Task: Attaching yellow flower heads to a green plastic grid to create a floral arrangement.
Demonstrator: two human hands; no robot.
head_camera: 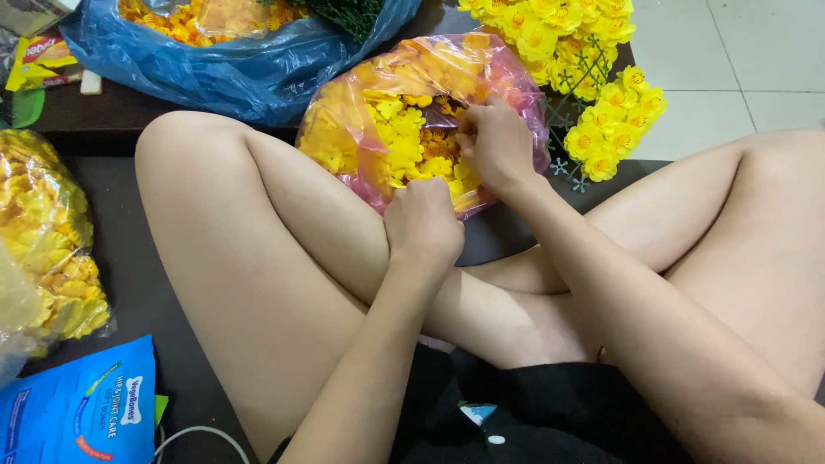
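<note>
So: person sits cross-legged on a dark mat, both hands at a pink bag of yellow petals lying just past the knees.

Right hand is inside the bag mouth, on top of the petal heap. Fingers curled in, tips pinched narrow at the petals near the middle of the pile. Whether a petal is actually between the tips, I cannot tell; the knuckles hide it.

Left hand sits at the near edge of the bag, resting over the crossed shin. Fist closed, fingers folded under. It looks clamped on the bag's rim or on something small, but the contents are hidden, so cannot tell which.

Around it:
- Flower spray, yellow blooms on green plastic stems, just right of the pink bag, touching its side, partly over the mat edge and the tile floor.
- Blue bag behind the pink one, top left, open, with more yellow petals inside and some dark green foliage at its right end.
- Clear bag of yellow petals at the left edge, beside the left knee.
- Blue pouch flat on the mat, bottom left, with a white cable next to it.
- Yellow wrapper at the top left corner.
</note>
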